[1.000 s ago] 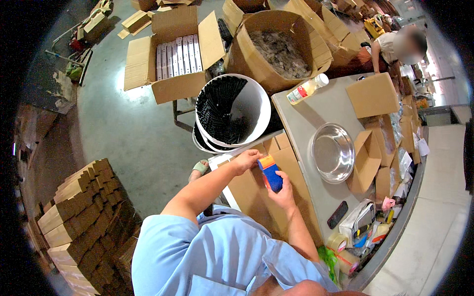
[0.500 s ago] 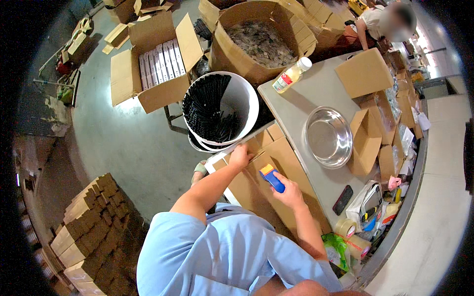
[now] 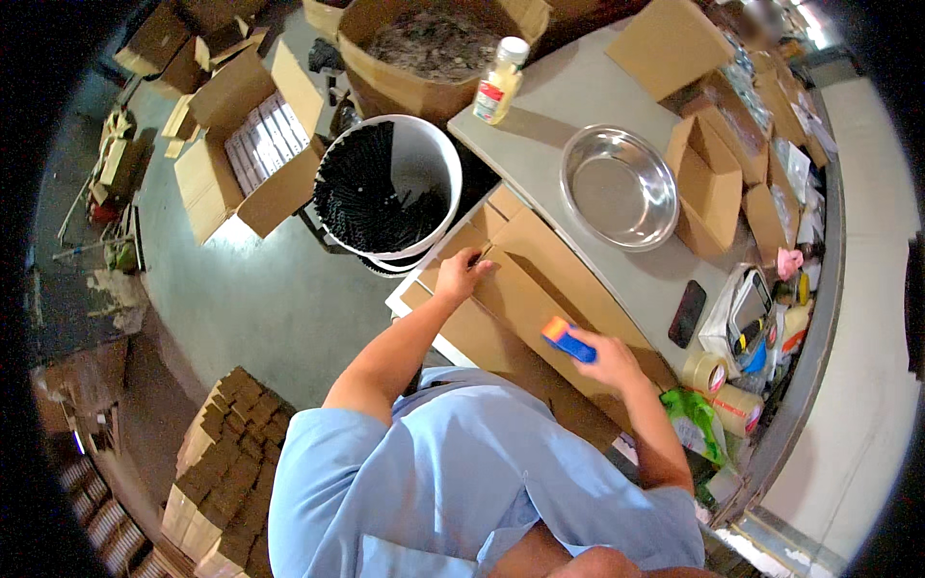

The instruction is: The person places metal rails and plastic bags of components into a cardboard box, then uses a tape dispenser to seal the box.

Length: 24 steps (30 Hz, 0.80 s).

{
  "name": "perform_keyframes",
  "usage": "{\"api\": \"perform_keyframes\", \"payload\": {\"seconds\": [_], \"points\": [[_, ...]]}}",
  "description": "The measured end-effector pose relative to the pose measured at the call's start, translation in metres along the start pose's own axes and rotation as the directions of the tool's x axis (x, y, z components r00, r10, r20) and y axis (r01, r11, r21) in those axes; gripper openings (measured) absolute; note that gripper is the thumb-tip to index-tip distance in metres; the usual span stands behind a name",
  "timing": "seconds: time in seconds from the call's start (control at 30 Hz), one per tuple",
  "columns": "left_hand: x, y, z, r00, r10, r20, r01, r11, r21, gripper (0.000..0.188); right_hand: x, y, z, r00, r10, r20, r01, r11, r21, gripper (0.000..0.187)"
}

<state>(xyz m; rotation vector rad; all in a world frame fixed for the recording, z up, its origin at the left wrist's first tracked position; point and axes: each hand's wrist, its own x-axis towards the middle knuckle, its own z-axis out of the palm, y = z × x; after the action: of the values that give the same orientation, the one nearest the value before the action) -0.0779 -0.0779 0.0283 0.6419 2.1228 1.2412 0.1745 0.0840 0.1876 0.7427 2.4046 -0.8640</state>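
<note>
My right hand (image 3: 612, 361) is wrapped around a small blue handheld tool (image 3: 576, 347) with an orange end, slightly blurred; its exact kind is unclear. It hovers over the right side of a large brown cardboard box (image 3: 520, 260), whose long flaps lie in front of me. At the box's far left, the fingers of my left hand (image 3: 461, 276) are closed on the edge of a flap, the fingertips partly hidden. Just beyond that hand stands a white bucket (image 3: 445, 183) filled with black ribbed rods (image 3: 371, 183).
On the grey table (image 3: 540, 144) are a bottle (image 3: 501, 82), a steel bowl (image 3: 617, 188), a phone (image 3: 687, 313), tape rolls (image 3: 705, 373) and an open carton (image 3: 703, 183). An open box of white packs (image 3: 265, 144) stands at far left; stacked cartons (image 3: 226, 462) rise at near left.
My view has shifted, moving the scene leftward at the back. My right hand has carried the blue tool rightward, away from the left hand. The left hand remains at the box's flap edge.
</note>
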Motion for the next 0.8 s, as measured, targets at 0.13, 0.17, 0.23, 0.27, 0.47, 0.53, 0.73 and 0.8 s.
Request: {"api": "perform_keyframes", "payload": {"seconds": [0.13, 0.17, 0.23, 0.27, 0.47, 0.53, 0.73, 0.8], "points": [[-0.001, 0.0, 0.014, 0.988, 0.152, 0.001, -0.149, 0.968, 0.201, 0.064, -0.064, 0.051, 0.013, 1.0, 0.013, -0.028, -0.016, 0.994, -0.111, 0.06], [-0.007, 0.012, 0.026, 0.9, 0.413, 0.139, -0.425, 0.761, 0.491, 0.066, -0.064, 0.048, 0.012, 0.994, 0.106, 0.028, -0.104, 0.993, -0.062, 0.067], [-0.03, 0.044, 0.049, 0.657, 0.529, 0.538, -0.747, 0.356, 0.561, 0.075, -0.067, 0.055, 0.013, 0.998, 0.043, -0.034, -0.043, 0.999, 0.004, 0.068], [-0.043, 0.054, 0.064, 0.604, 0.479, 0.637, -0.795, 0.307, 0.523, 0.081, -0.067, 0.056, 0.014, 0.996, -0.034, -0.084, 0.038, 0.998, 0.048, 0.07], [-0.057, 0.081, 0.079, 0.456, 0.327, 0.828, -0.89, 0.193, 0.414, 0.096, -0.101, 0.109, 0.073, 0.615, 0.45, -0.647, 0.144, 0.743, 0.654, 0.046], [-0.065, 0.063, 0.054, 0.494, 0.323, 0.807, -0.863, 0.293, 0.411, 0.091, -0.125, 0.128, 0.107, 0.372, 0.564, -0.737, 0.003, 0.793, 0.609, 0.034], [-0.045, 0.023, -0.029, 0.441, 0.07, 0.895, -0.743, 0.589, 0.32, 0.069, -0.136, 0.103, 0.23, 0.152, 0.884, -0.442, -0.146, 0.462, 0.875, 0.067], [-0.021, 0.032, -0.009, 0.292, 0.052, 0.955, -0.687, 0.706, 0.171, 0.061, -0.113, 0.087, 0.251, 0.121, 0.91, -0.397, 0.073, 0.39, 0.918, 0.084]]}}
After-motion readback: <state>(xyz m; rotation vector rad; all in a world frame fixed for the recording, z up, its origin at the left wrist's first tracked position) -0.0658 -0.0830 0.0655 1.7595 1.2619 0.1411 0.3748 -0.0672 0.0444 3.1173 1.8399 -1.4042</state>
